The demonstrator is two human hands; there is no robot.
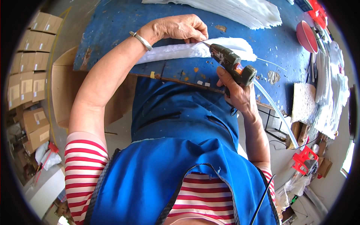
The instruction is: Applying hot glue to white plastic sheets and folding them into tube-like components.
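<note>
While the glue gun (pixel 231 64) sits in my right hand (pixel 237 92) w/ its nozzle tip just touching the near end of the white foam piece (pixel 195 49), I'd say the gluing is mid-way at best: no bead that I can make out on the foam yet, too small and white-on-white to tell. That piece lies flat on the blue desk (pixel 112 26), close to its near edge, running left to right in front of me. A much bigger stack of white foam sheets (pixel 240 11) waits at the far side of the desk, well apart from the one I'm on, so by my guess plenty is left to do.

Fingers: right ones are wrapped tight round the gun's grip, clamped on it, index fwd toward the trigger area; whether it's pressing I can't tell. The clear glue stick (pixel 275 112) trails out the back of the gun, down past my wrist. Left hand (pixel 180 28) is curled over the top edge of the foam piece, fingertips together, pinching and pressing it down right beside the nozzle. Bracelet (pixel 141 40) on that wrist. Red round lid-like thing (pixel 306 36) sits off to the right, not involved.
</note>
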